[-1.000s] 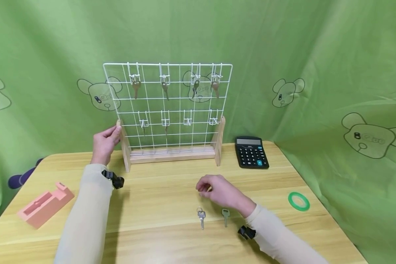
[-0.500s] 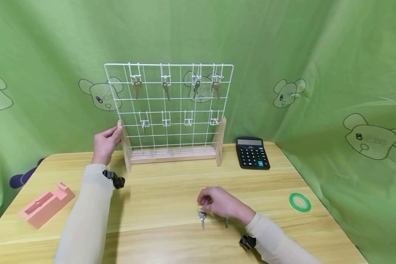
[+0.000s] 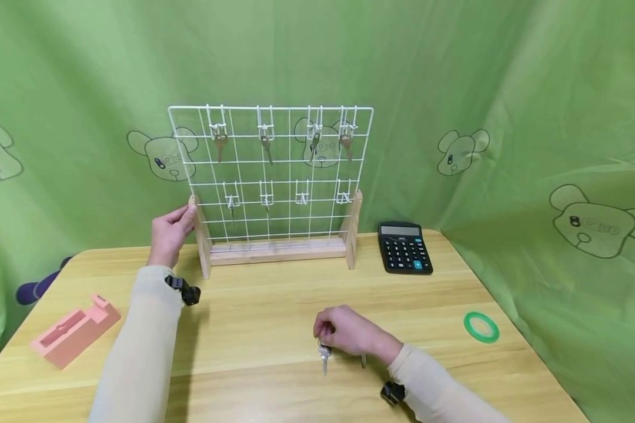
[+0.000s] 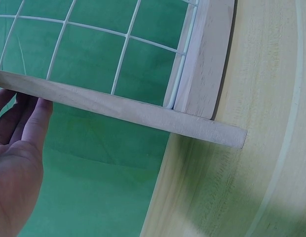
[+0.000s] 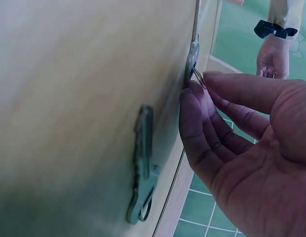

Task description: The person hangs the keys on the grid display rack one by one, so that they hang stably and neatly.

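Note:
A white wire grid rack (image 3: pixel 277 254) on a wooden stand holds several hanging keys (image 3: pixel 220 148) on hooks. At its left wooden post my left hand (image 3: pixel 170 236) grips the upper end; in the left wrist view the fingers (image 4: pixel 37 121) meet the post's edge. My right hand (image 3: pixel 344 330), low over the table, pinches the ring of a silver key (image 3: pixel 324 361) between thumb and fingertips. In the right wrist view this key (image 5: pixel 192 57) is close to the tabletop. A second key (image 5: pixel 144 158) lies nearby, mostly covered by my right hand in the head view.
A black calculator (image 3: pixel 405 248) lies right of the rack. Farther right is a green tape roll (image 3: pixel 481 327). A pink tape dispenser (image 3: pixel 76 332) sits at the left. Green curtain (image 3: pixel 413 70) surrounds the wooden table (image 3: pixel 254 329) behind and at the sides.
My right hand has come down toward the front, onto the ring of the silver key, and now pinches it. The left hand keeps its hold on the post.

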